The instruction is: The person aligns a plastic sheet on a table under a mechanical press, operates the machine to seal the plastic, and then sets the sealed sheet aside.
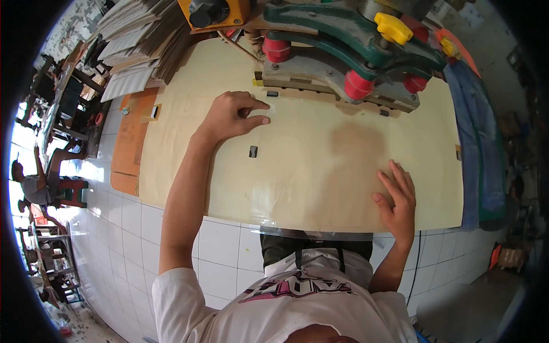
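Note:
My left hand (234, 116) is over the cream-coloured table sheet (291, 171), near the front of a press-like machine (337, 63). Its thumb and index finger are apart with nothing seen between them; the other fingers curl. Just beyond the fingertips lies a small dark block (273, 94), close to the machine's lower bar. A second small dark piece (253, 151) is on the sheet to the right of my left forearm. My right hand (399, 203) rests at the sheet's near right part, fingers spread, holding nothing.
The machine has green arms, red round feet and a yellow knob (393, 28). Stacked flat boards (137, 43) stand at the far left. Blue cloth (472, 148) hangs along the right edge. A person (39, 182) sits at the left, over white floor tiles.

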### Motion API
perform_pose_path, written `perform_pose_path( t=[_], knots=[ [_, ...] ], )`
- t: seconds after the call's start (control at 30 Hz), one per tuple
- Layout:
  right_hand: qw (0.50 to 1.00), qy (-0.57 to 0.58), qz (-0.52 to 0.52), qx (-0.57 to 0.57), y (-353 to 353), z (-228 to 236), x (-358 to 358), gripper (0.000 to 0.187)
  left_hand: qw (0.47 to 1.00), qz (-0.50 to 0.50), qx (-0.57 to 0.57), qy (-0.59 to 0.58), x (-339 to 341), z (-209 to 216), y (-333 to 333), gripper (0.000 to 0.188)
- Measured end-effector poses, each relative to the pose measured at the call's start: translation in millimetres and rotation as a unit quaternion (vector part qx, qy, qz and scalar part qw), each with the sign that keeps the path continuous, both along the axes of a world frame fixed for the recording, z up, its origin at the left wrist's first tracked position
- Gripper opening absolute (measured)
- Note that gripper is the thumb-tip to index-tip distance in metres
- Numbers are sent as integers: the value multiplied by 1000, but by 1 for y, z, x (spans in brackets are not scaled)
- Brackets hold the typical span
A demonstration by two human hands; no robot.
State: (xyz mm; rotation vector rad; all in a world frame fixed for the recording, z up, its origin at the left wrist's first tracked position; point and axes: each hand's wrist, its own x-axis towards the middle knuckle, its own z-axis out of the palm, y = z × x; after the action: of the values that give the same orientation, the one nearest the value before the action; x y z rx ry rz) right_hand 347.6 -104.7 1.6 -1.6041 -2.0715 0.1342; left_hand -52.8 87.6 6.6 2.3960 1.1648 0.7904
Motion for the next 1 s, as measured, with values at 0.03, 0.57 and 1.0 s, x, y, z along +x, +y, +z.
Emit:
perform_pose_path(
  t=[0.03, 0.57, 1.0],
  knots=[
    [1000, 0, 1, 0, 0, 0, 0, 47, 1000, 0, 1, -4, 0, 0, 0, 30],
    [1000, 15, 3, -12, -1, 3, 0, 45, 999, 11, -18, -26, 0, 1, -2, 29],
    [1000, 21, 5, 18, -4, 1, -1, 41, 997, 8, -32, -66, 0, -3, -5, 23]
  ],
)
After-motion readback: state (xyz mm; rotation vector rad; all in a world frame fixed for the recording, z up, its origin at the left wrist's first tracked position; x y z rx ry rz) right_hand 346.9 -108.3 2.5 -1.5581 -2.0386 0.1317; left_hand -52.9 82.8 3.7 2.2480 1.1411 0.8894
